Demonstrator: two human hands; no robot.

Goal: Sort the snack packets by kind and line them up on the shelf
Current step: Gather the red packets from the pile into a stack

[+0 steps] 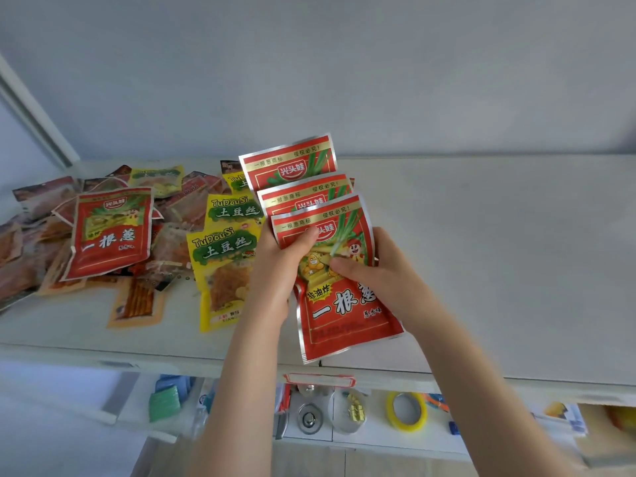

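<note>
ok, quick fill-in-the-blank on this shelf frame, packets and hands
1. The left hand and the right hand grip fanned packets that are all ____ in colour.
2. One matching packet lies on the mixed pile to the ____ of the hands.
3. The TuDouSi packets are ____ in colour.
4. The tape roll sits on the level ____ the shelf.
Missing words: red; left; yellow; below.

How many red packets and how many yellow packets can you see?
Red packets: 4. There are 3 fanned out, held by the left hand and the right hand, and 1 lying at the left.
Yellow packets: 4, one partly hidden behind the fan.
Total: 8
</note>
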